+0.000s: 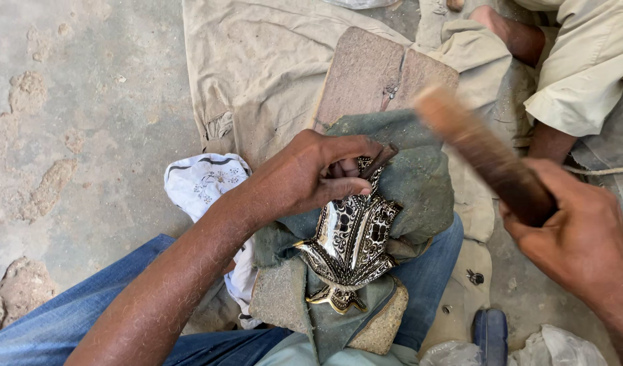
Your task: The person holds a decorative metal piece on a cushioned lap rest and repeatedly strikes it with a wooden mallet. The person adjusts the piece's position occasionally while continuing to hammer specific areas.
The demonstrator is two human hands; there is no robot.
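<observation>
On the person's lap, atop a grey-green cloth pad (420, 179), an ornate black-and-silver metal piece (352, 240) is pinned — the left hand (310, 173) is curled over its upper end, fingers clamped on a small dark chisel (379, 161). Near the pad's right edge, a wooden mallet (484, 152) is gripped by the right hand (576, 237), fingers wrapped tight around the handle — its head blurred.

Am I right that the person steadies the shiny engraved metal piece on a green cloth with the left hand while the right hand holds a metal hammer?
Not quite. The head view shows the right hand gripping a wooden stick, blurred, not a metal hammer. The rest stands: the left hand steadies the engraved metal piece on the green cloth.
</observation>
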